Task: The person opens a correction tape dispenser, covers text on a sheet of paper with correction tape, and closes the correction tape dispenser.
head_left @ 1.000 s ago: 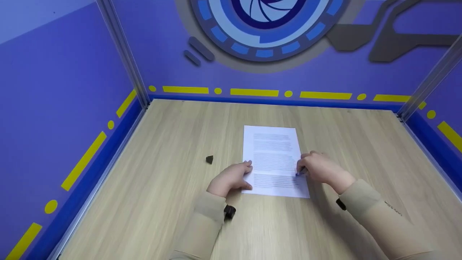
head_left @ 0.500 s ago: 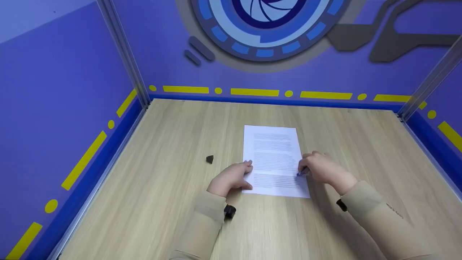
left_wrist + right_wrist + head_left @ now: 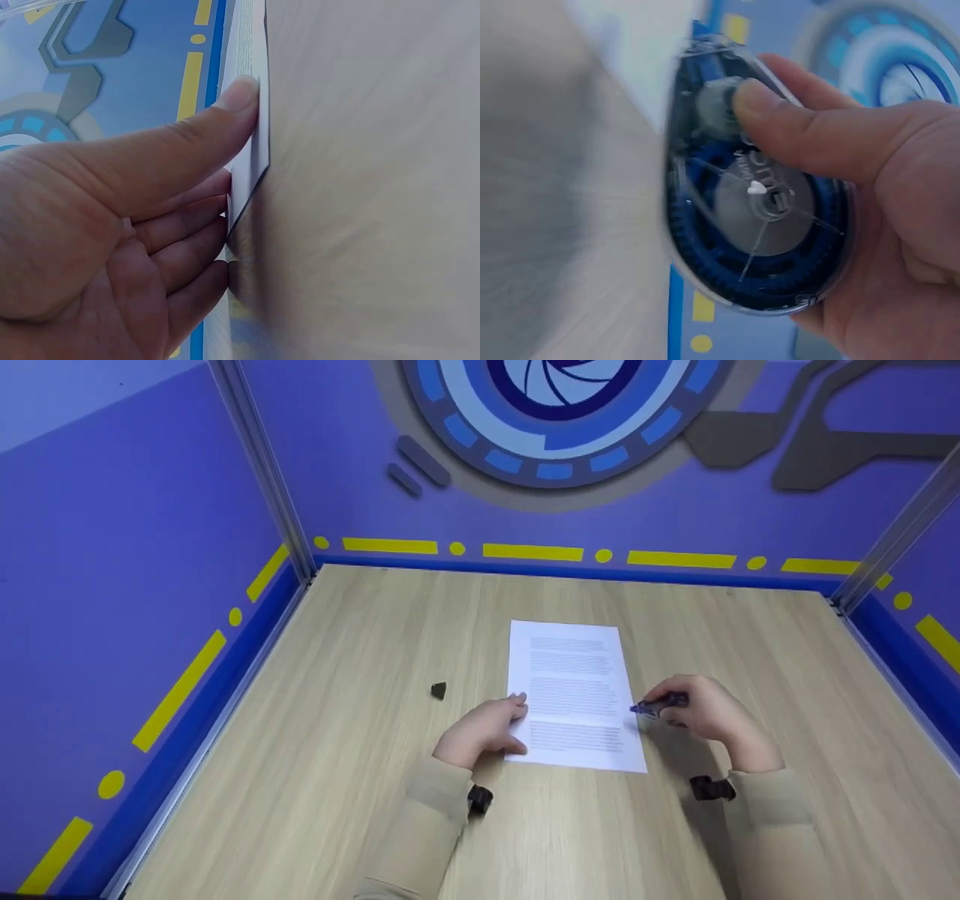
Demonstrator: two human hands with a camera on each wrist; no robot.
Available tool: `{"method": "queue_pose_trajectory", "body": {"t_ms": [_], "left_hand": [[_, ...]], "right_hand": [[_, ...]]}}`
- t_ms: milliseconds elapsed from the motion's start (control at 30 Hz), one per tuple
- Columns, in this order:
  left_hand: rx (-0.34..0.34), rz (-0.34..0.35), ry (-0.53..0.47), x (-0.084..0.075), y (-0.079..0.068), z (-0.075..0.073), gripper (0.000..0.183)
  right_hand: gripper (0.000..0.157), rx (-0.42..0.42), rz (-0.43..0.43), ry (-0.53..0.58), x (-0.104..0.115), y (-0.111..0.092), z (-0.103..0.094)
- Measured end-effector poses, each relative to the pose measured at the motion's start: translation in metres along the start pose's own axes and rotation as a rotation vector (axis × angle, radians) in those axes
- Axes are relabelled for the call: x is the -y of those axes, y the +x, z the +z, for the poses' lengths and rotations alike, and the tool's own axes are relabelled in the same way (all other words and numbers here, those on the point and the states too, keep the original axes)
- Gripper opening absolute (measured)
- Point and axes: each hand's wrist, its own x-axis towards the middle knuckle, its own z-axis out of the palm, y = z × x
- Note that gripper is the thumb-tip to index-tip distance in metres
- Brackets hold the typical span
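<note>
A printed sheet of paper lies on the table, its text in several blocks. My left hand rests on the sheet's left edge with the fingers extended; in the left wrist view the thumb presses the paper's margin. Just off the right edge, my right hand pinches a correction tape, tip pointing left toward the paper. The right wrist view shows the clear case of that correction tape, with a dark blue toothed wheel inside and a blue tip, gripped under the thumb. Part of its back is hidden by the hand.
A small dark wedge-shaped piece lies left of the paper on the wooden table. Blue and purple printed panels with yellow marks border the table at the back and both sides. Black wrist cameras sit under the sleeves.
My right hand has drawn back to the right with the correction tape, from the lower text lines to just beyond the paper's edge. My left hand stays in place.
</note>
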Motion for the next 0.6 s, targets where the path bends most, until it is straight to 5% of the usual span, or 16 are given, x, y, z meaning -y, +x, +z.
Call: {"method": "queue_pose_trajectory", "body": {"t_ms": [333,600], "left_hand": [[0.028,-0.016,-0.033,-0.002,-0.001,0.001,0.077],[0.028,-0.038,0.051,-0.009,-0.002,0.000,0.083]], "right_hand": [[0.025,-0.020,0.029,0.087,0.006,0.002,0.006],[0.024,-0.025,-0.024,0.093,0.017,0.002,0.010]]}}
